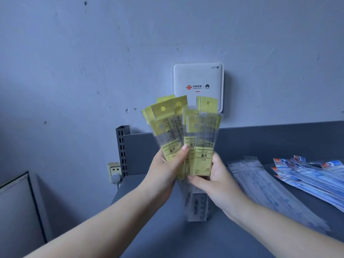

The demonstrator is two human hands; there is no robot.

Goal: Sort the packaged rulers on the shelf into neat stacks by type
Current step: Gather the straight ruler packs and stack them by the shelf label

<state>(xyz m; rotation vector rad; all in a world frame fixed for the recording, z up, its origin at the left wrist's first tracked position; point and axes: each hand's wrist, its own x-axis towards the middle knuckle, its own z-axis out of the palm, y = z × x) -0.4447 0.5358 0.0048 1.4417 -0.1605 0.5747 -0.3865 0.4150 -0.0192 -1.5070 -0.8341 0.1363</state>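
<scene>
Squaring up the fanned bundle of yellow-labelled rulers (186, 138) appears to be the step in hand. The packets are held upright above the grey shelf (167, 229), splayed into two loose groups — one leaning left, one standing nearly straight — with their hang-tab tops at uneven heights. The left hand (163, 172) is curled round the left group, thumb pressed across a label; the right hand (214, 179) grips the right group, fingers curled beneath the lower edge of the front label. The clear lower ends of the packets hang below both hands, close above the shelf; whether they touch it cannot be told.

To do this well, the grip would best be loosened slightly so the slippery sleeves can slide, and the bottom ends tapped on the shelf until the edges line up — the two groups being closed together first. A tight pinch would probably keep the fan locked.

Laid on the shelf to the right are a stack of clear blue-printed rulers (260, 181) and, further right, a spread of blue-and-orange-carded rulers (307, 174). Behind, a white router (197, 79) is mounted on the wall; a socket (114, 171) is seen lower left.
</scene>
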